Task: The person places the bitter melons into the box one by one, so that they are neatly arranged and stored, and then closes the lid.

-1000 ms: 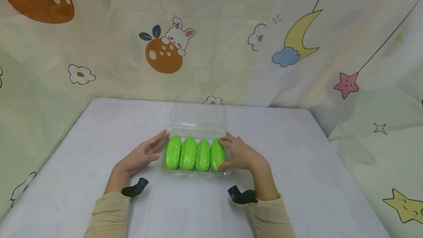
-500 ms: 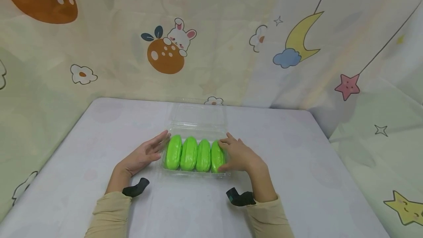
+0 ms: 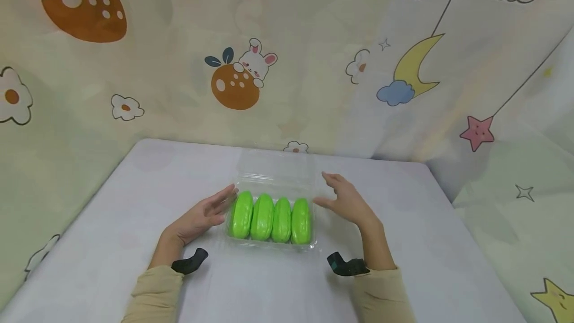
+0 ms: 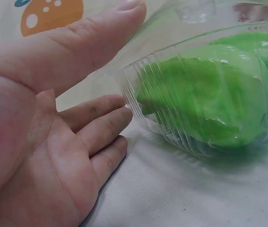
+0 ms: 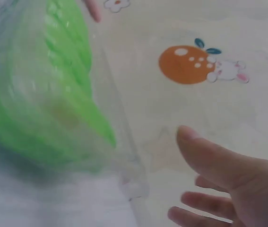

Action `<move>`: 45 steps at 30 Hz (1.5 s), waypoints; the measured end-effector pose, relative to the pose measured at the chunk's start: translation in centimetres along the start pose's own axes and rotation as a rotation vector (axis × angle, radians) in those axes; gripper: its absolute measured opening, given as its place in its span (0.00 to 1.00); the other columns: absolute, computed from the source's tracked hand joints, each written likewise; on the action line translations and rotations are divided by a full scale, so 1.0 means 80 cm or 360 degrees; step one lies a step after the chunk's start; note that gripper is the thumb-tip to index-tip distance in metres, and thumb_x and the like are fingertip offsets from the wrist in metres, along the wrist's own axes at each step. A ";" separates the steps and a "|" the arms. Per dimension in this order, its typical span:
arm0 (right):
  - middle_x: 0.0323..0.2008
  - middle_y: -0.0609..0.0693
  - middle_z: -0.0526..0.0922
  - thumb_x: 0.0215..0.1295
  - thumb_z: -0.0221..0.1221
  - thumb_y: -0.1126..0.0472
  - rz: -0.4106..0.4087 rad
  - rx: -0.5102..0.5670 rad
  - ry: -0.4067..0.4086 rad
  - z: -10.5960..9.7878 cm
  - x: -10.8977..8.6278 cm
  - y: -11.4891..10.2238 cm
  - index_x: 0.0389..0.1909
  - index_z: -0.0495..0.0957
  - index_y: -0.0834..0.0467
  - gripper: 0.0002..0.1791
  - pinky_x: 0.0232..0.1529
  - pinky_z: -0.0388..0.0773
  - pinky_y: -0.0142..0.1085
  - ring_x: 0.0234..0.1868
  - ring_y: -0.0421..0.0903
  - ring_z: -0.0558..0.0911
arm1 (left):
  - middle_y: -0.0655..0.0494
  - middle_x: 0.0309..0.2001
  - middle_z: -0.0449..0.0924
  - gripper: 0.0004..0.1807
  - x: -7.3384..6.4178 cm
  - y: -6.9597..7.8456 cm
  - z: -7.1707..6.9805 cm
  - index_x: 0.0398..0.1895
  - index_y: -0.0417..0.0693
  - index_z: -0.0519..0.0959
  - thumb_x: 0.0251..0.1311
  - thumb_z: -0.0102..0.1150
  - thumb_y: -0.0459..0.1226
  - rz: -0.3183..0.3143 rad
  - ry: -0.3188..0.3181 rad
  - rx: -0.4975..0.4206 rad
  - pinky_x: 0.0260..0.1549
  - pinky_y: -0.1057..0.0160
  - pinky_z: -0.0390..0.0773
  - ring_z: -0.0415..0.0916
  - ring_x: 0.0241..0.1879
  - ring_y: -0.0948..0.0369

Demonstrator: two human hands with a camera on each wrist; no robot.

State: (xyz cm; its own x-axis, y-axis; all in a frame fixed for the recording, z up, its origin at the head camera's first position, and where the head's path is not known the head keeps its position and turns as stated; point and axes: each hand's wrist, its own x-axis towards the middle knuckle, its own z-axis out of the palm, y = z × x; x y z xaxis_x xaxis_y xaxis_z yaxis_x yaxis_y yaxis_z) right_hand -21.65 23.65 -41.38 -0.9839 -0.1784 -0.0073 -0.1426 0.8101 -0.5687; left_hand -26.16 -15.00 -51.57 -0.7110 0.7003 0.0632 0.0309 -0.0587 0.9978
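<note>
Several glossy bright-green oblong pieces (image 3: 262, 217) lie side by side in a clear plastic clamshell box (image 3: 278, 246). Their exact kind is hard to tell. The lid (image 3: 275, 166) is folded back behind the box. My left hand (image 3: 204, 217) is at the box's left side with fingers extended. In the left wrist view its fingertips (image 4: 119, 116) are right by the ribbed wall; whether they touch it I cannot tell. My right hand (image 3: 347, 201) is raised just right of the box, fingers spread and holding nothing. The right wrist view blurs the nearest green piece (image 5: 53, 94).
A white-covered table (image 3: 179, 163) lies under the box. Behind it hangs a patterned cloth backdrop (image 3: 314, 108) with cartoon prints. Dark wrist camera mounts (image 3: 347, 265) jut inward from both forearms.
My right hand has let go of the rightmost green piece and moved right, away from the box. The left hand keeps its place by the box. The head view has shifted slightly.
</note>
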 end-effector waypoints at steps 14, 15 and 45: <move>0.68 0.60 0.66 0.60 0.61 0.41 0.0480 0.0549 -0.0215 0.009 0.080 0.043 0.74 0.47 0.60 0.50 0.62 0.70 0.47 0.59 0.53 0.77 | 0.49 0.77 0.39 0.42 -0.003 0.004 0.003 0.76 0.55 0.45 0.63 0.53 0.29 -0.0005 0.0013 -0.0020 0.61 0.79 0.57 0.34 0.76 0.50; 0.67 0.61 0.65 0.60 0.61 0.41 0.0502 0.0601 -0.0250 0.010 0.084 0.043 0.74 0.47 0.61 0.51 0.62 0.71 0.46 0.58 0.52 0.78 | 0.50 0.77 0.39 0.42 -0.003 0.003 0.003 0.76 0.56 0.45 0.63 0.53 0.29 -0.0005 0.0013 -0.0022 0.61 0.79 0.57 0.34 0.76 0.50; 0.65 0.60 0.70 0.66 0.58 0.62 0.0472 0.1157 -0.0262 0.027 0.107 0.041 0.72 0.54 0.58 0.36 0.49 0.79 0.34 0.50 0.44 0.83 | 0.55 0.77 0.43 0.43 -0.002 0.002 0.001 0.76 0.57 0.48 0.61 0.57 0.30 -0.0039 0.0069 -0.0023 0.70 0.51 0.42 0.38 0.76 0.53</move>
State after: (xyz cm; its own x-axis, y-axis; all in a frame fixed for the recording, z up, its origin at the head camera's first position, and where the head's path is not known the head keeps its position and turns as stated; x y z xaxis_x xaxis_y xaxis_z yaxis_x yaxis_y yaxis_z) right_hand -30.34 23.59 -45.11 -0.9334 -0.1387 -0.3309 0.2834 0.2803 -0.9171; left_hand -26.02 -15.04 -51.45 -0.7413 0.6701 0.0374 0.0032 -0.0522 0.9986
